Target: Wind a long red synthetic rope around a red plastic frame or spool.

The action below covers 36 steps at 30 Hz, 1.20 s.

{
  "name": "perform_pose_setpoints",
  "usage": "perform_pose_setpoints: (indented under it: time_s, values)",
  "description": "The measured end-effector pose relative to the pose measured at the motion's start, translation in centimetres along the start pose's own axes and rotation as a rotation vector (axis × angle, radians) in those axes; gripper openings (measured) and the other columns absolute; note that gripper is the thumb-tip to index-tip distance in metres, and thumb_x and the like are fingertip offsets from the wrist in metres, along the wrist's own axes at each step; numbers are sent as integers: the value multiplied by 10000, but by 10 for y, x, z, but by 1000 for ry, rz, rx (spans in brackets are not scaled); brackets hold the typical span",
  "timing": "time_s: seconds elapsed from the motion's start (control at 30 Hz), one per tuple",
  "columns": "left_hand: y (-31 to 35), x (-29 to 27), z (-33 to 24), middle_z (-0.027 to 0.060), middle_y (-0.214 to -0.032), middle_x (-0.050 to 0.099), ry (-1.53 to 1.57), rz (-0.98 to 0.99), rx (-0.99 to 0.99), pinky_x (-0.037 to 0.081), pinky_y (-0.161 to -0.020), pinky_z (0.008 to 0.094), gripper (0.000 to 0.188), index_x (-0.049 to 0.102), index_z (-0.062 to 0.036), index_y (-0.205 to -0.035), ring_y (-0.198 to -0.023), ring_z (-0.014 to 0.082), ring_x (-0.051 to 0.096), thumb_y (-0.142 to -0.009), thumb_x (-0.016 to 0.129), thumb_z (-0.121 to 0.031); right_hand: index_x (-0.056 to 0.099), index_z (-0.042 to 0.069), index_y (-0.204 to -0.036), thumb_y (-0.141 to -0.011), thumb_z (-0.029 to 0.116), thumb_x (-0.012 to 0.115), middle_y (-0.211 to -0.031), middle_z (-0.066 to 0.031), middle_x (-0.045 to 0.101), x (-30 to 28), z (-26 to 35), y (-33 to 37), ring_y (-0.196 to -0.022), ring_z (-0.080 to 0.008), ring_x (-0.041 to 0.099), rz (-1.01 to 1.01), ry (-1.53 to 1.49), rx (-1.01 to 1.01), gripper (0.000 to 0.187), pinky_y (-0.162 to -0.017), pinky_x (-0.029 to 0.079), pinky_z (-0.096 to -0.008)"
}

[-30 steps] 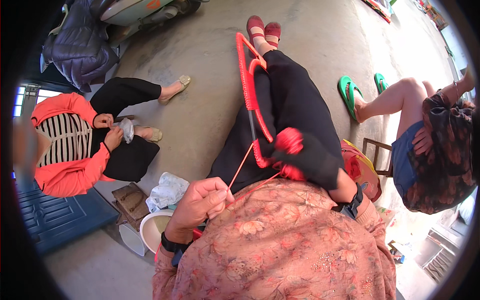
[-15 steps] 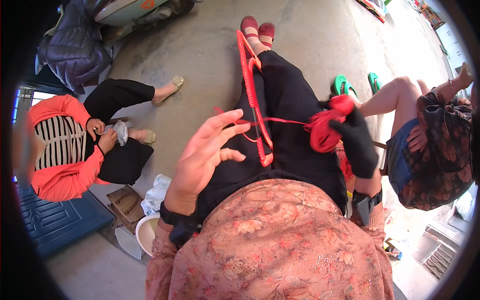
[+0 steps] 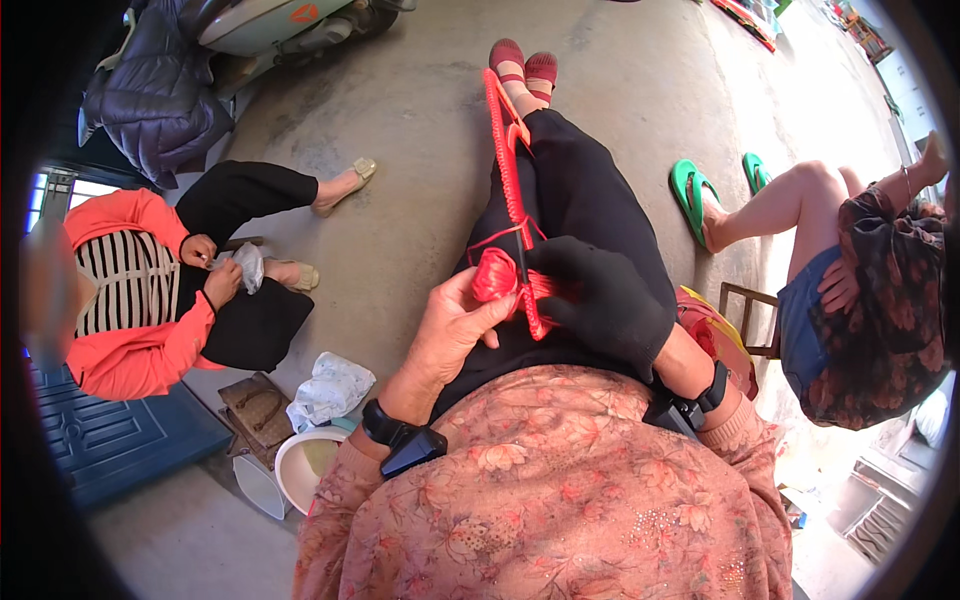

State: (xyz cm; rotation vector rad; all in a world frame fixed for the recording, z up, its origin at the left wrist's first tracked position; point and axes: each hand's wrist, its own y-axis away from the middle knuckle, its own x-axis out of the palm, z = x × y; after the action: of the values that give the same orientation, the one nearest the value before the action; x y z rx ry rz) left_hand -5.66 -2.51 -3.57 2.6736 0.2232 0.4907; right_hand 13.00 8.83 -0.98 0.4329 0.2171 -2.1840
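Observation:
A long, narrow frame [image 3: 508, 170], edge-on and shaped like a clothes hanger, stands over my lap. Red cord is wrapped tightly along most of it, and a short black stretch shows bare near its lower end. A bundle of red cord [image 3: 494, 276] passes through the frame at that stretch. My left hand [image 3: 455, 325] is bare and pinches the bundle's end on the left side. On the right side, my right hand [image 3: 610, 300], in a black glove, closes on the other part of the bundle; its fingertips are partly hidden. A loose strand loops above the bundle.
To the left a person in an orange jacket [image 3: 130, 350] sits handling a clear plastic bag [image 3: 250, 268]. At right sits another person, with green flip-flops [image 3: 690, 195]. A white basin [image 3: 293, 470] and a woven bag [image 3: 258, 408] are at lower left; a scooter [image 3: 270, 30] stands behind.
My right hand has brought the cord bundle leftward to the frame, and the bundle now passes through it. My left hand, open before, has closed on the bundle's end.

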Motion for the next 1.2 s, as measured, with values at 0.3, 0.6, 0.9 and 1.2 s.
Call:
perform_pose_setpoints:
  time_s: [0.3, 0.6, 0.9, 1.2]
  values:
    - [42, -31, -109, 142, -1194, 597, 526, -96, 353, 492, -900, 449, 419, 473, 1, -1274, -1064, 266, 596, -976, 463, -293, 555, 27, -1217, -704, 189, 804, -1170, -176, 587, -28, 38, -14, -1045, -318, 607, -412, 127, -116, 592, -908, 484, -363]
    - [107, -13, -173, 66, -812, 499, 323, -65, 718, 444, -862, 413, 340, 450, -12, -1065, -745, 200, 491, -940, 520, -321, 632, 29, -935, -831, 168, 645, -947, -101, 646, -37, 36, -29, -841, -228, 621, 104, -421, -112, 174, -790, 477, -336]
    - [18, 18, -50, 44, -839, 640, -479, -120, 252, 513, -729, 298, 374, 587, -16, -1074, -767, 136, 624, -761, 743, -149, 587, -84, -957, -923, 274, 620, -706, -162, 614, -43, 59, 54, -588, -209, 617, -34, -1059, 152, 361, -541, 510, -338]
    - [7, 23, -29, 55, -952, 652, -594, -161, 236, 513, -788, 308, 372, 590, -19, -1052, -864, 141, 630, -750, 759, -156, 603, -54, -964, -953, 234, 551, -541, -21, 505, -55, 84, 69, -387, -51, 407, -79, -921, 349, 294, -376, 295, -195]
